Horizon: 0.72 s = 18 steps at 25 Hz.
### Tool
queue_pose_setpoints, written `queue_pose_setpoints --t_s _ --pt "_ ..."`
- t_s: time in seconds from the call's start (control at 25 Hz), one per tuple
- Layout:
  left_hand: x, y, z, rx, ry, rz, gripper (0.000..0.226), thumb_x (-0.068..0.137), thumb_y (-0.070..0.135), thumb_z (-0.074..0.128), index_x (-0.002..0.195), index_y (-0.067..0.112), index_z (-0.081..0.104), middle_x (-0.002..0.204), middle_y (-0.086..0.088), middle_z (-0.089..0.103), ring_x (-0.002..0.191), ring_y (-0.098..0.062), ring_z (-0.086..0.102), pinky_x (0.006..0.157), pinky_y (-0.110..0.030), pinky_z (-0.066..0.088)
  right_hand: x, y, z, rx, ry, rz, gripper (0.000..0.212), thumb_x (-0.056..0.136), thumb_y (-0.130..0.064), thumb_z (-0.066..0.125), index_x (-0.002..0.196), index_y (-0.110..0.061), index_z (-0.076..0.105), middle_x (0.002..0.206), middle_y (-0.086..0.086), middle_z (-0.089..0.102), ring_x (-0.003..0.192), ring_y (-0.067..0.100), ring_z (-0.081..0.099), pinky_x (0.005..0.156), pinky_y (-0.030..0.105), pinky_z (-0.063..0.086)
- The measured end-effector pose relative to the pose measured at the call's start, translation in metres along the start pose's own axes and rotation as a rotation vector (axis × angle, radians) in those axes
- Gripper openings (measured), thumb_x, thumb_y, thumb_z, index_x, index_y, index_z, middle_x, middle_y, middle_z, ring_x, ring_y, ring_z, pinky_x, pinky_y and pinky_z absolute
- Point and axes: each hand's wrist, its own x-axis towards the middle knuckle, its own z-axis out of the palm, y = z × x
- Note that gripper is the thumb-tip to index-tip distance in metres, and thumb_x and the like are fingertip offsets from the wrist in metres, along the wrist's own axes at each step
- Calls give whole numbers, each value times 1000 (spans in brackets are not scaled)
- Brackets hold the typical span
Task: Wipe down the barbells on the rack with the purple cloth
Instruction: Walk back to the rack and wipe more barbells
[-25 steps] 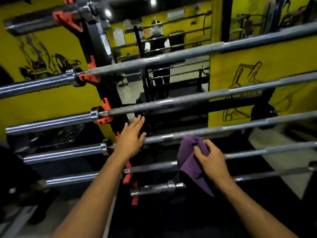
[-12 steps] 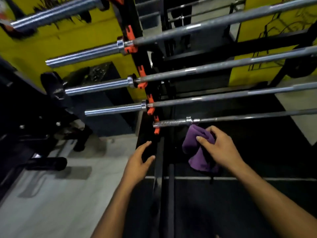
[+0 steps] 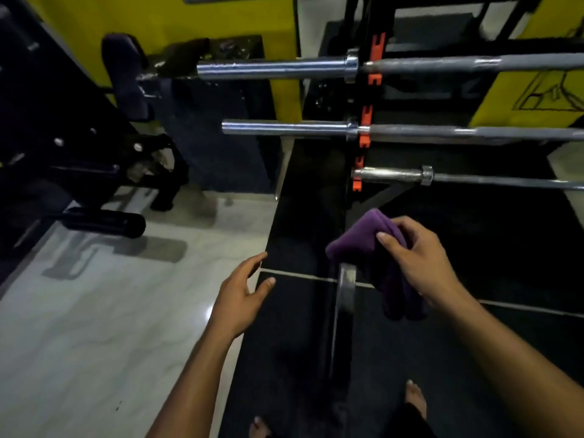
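Observation:
Three steel barbells lie level on a black rack with orange hooks (image 3: 374, 58): a top barbell (image 3: 271, 68), a middle barbell (image 3: 284, 128) and a short lowest barbell (image 3: 392, 176). My right hand (image 3: 420, 263) grips a bunched purple cloth (image 3: 363, 245) in the air below the lowest barbell, apart from it. My left hand (image 3: 243, 295) hangs to the left with fingers relaxed, holding nothing and touching nothing.
The rack's steel base foot (image 3: 344, 298) runs toward me over black rubber flooring (image 3: 300, 216). Pale marble floor (image 3: 94, 327) spreads to the left, with a dark weight bench (image 3: 94, 153) beyond it. Yellow walls (image 3: 158, 17) stand behind. My bare feet (image 3: 414, 396) show at the bottom.
The view has tipped down toward the floor. Both hands have dropped away from the barbells; the left hand left the rack and the cloth came off the bars.

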Motion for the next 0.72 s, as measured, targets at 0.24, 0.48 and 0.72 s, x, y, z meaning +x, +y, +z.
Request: queue_pose_setpoints --t_s 0.24,0.48,0.72 --pt "-14 -85 -125 125 -31 50 53 94 34 66 144 32 48 151 14 43 138 -5 40 109 -20 30 -33 -74 129 33 13 -10 9 97 -25 66 105 -28 66 97 -9 70 93 13 69 86 46 59" --pt "38 -67 -172 186 -21 177 56 94 37 65 146 32 44 153 11 39 139 -10 40 105 -19 30 -8 -138 143 84 81 -153 22 96 -15 67 108 -33 69 104 -7 73 95 4 68 82 21 53" --pt "125 74 -184 105 -114 506 61 92 44 65 147 41 39 150 17 40 135 -3 40 110 -27 35 43 -206 92 329 350 -270 9 101 -20 59 100 -25 67 94 -7 68 88 6 62 77 23 53"
